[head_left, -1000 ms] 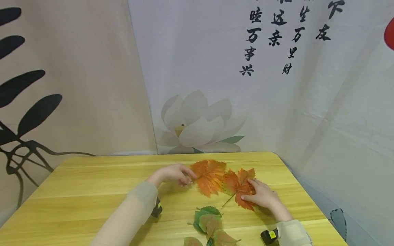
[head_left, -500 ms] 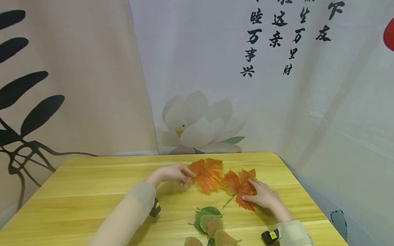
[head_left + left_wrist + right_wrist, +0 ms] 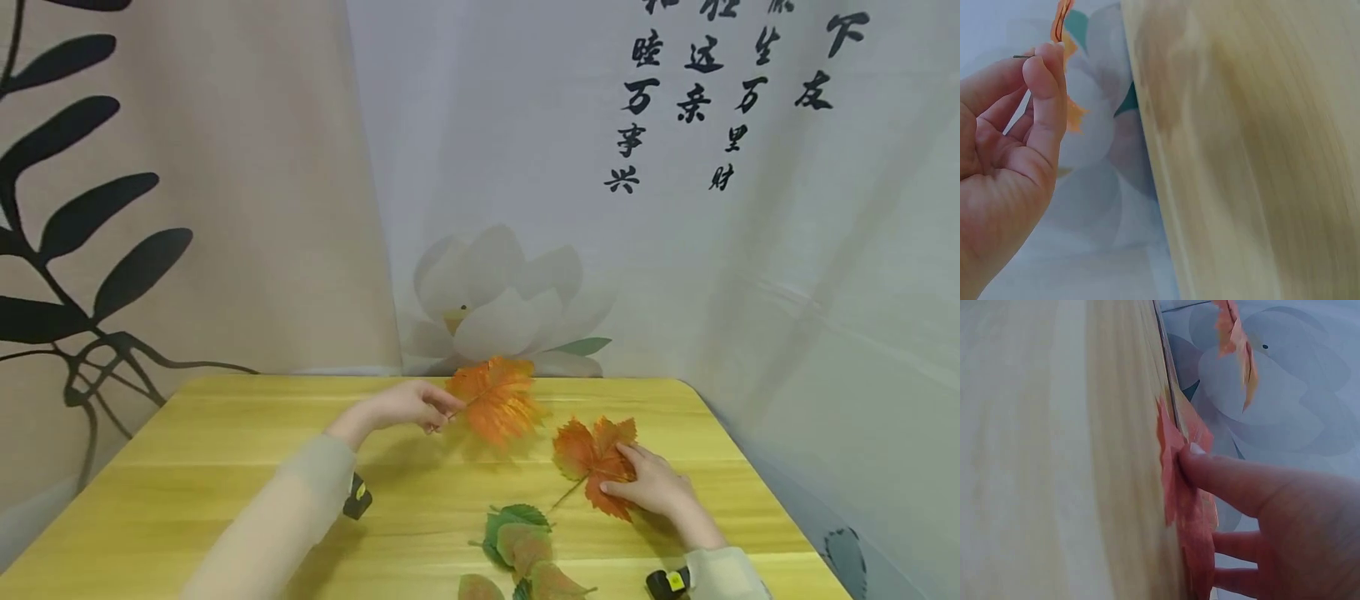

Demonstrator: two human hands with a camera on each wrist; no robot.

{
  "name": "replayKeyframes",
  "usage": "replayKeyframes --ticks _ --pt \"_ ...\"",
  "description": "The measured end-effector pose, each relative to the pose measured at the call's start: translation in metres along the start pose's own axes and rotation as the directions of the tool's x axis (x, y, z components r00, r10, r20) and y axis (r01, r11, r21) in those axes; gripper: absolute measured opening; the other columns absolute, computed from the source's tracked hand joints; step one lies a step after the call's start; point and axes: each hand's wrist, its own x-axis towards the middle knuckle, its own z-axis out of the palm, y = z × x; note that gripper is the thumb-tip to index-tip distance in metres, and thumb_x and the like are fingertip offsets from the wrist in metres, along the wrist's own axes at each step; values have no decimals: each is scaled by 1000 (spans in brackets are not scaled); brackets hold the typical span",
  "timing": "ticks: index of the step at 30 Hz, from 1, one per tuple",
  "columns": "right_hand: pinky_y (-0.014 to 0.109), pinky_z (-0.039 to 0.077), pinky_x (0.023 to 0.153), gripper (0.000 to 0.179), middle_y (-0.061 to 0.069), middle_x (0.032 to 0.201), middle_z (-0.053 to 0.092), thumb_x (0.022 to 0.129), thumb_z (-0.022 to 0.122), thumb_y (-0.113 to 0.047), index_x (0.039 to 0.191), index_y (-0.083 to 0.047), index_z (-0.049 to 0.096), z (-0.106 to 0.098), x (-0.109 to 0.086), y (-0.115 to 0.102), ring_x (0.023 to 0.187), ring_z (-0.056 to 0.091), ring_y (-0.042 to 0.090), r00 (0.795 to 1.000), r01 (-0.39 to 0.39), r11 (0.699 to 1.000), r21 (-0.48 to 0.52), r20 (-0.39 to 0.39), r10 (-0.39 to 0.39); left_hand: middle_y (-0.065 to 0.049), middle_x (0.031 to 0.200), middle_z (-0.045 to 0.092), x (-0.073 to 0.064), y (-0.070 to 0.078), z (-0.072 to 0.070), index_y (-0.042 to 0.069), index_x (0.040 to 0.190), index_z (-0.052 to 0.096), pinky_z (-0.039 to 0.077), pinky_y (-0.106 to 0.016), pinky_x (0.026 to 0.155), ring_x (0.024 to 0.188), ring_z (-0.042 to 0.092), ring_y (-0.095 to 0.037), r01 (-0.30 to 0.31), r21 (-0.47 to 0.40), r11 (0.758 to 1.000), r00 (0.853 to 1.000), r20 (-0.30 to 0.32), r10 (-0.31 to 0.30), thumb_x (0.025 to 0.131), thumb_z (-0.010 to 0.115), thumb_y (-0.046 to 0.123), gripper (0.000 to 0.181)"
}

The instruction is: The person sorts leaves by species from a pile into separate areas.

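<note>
An orange artificial maple leaf point(image 3: 497, 408) hangs above the back of the table, its stem pinched between the thumb and fingertips of my left hand point(image 3: 408, 408). In the left wrist view the stem end point(image 3: 1024, 57) pokes out past the fingertips, and only orange slivers of leaf show behind them. A second, redder maple leaf point(image 3: 588, 454) lies on the table at the right, its stem pointing toward me. My right hand point(image 3: 658, 485) rests on its right side, thumb and fingers spread apart. The right wrist view shows the thumb point(image 3: 1210, 464) pressing this leaf.
Several green and brownish leaves point(image 3: 521, 546) overlap on the wooden table point(image 3: 225, 475) near its front middle. Behind the table's back edge hangs a cloth backdrop point(image 3: 510, 167) with a printed flower, branches and writing. A black wrist camera point(image 3: 667, 583) sits under the right sleeve.
My left hand has raised the orange maple leaf off the table and drawn it left and back, away from the second leaf. The right hand stays on its leaf. The head view has shifted slightly.
</note>
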Motion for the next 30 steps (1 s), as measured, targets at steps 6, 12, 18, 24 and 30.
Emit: replayKeyframes --ticks 6,12,18,24,30 --pt "83 23 86 90 27 147 36 81 65 -62 146 -3 42 -1 -3 -2 129 34 53 1000 -17 1000 -8 7 18 -11 107 63 -29 -3 -15 -3 133 56 52 -33 73 88 59 -27 7 -18 1000 999 -51 -8 92 58 0 41" --pt "83 24 86 91 30 147 34 82 65 -61 146 -1 40 -4 -4 -7 129 32 55 1000 -16 1000 -5 22 16 -12 108 63 -58 -18 -27 -4 135 53 53 -39 77 92 59 -33 21 -24 999 994 -107 -23 93 59 1 43" --pt "84 22 84 91 30 147 34 82 65 -61 146 -1 40 -1 -2 -7 129 32 56 1000 -14 1000 -6 19 14 -21 116 61 -87 -39 -36 -5 136 51 53 -45 79 96 60 -34 20 2 1000 988 -153 -19 93 60 5 45" --pt "85 21 84 92 31 147 33 82 65 -61 146 -1 40 2 -2 -6 129 32 56 1000 -9 1000 9 22 9 -28 123 56 -118 -57 -46 -8 137 49 53 -46 80 101 58 -40 47 -26 999 975 -215 -51 94 60 6 46" --pt "84 22 85 91 31 147 33 83 65 -61 146 0 40 0 -3 -6 128 32 57 1000 1 1000 12 25 -2 -29 124 55 -147 -72 -60 -8 138 47 53 -42 74 96 58 -35 93 -68 993 951 -290 -109 94 60 5 48"
